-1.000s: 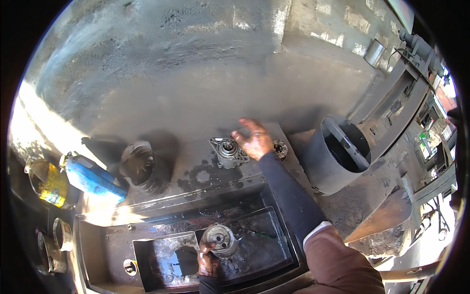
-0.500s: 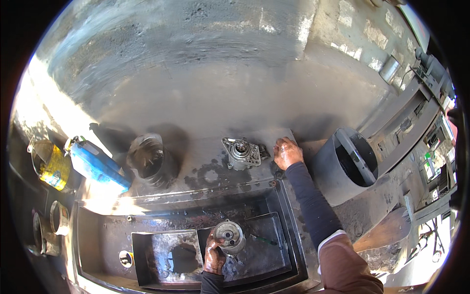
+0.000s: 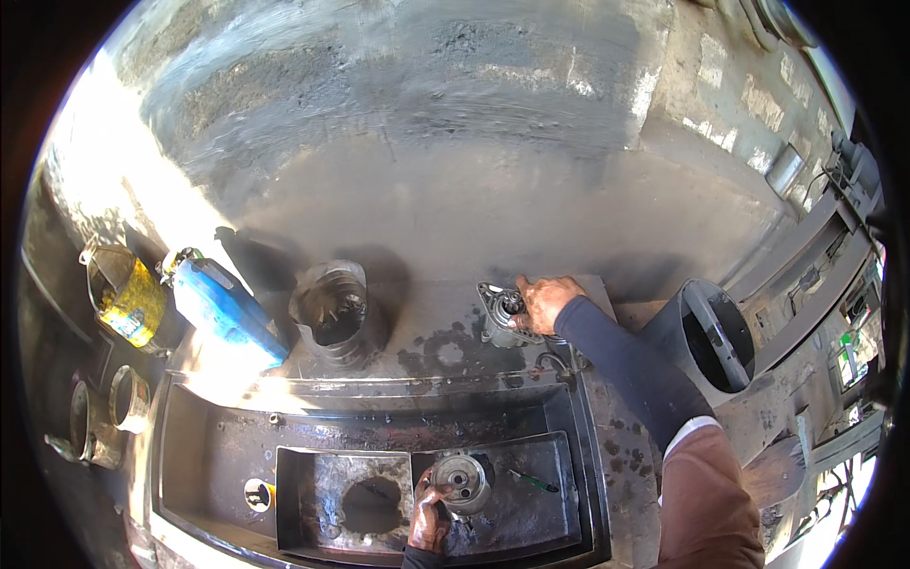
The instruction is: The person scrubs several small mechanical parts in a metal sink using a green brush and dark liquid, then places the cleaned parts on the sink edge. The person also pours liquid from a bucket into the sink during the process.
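Note:
My left hand (image 3: 429, 520) is closed on the side of a round metal housing (image 3: 464, 486), a short cylinder with holes in its top face. It is over the right part of a shallow metal tray (image 3: 284, 503), and I cannot tell whether it touches the bottom. On the ledge behind, my right hand (image 3: 552, 302) grips the right side of a flanged metal pump body (image 3: 497, 327), thumb at its front and fingers over the top. The hand covers that side of the part. A thin tool with a green end (image 3: 536, 482) lies in the tray, right of the cylinder.
The tray sits inside a larger dark metal trough (image 3: 204, 446), with a small yellow-rimmed cup (image 3: 270, 495) beside it. Along the ledge stand a blue jug (image 3: 223, 308), a cut-open dark container (image 3: 341, 327) and a tall grey bucket (image 3: 678, 327). A yellow cut container (image 3: 133, 308) is far left.
My right hand has moved left from the bare ledge onto the flanged pump body. The view has shifted, so everything sits further right. My left hand keeps hold of the round housing.

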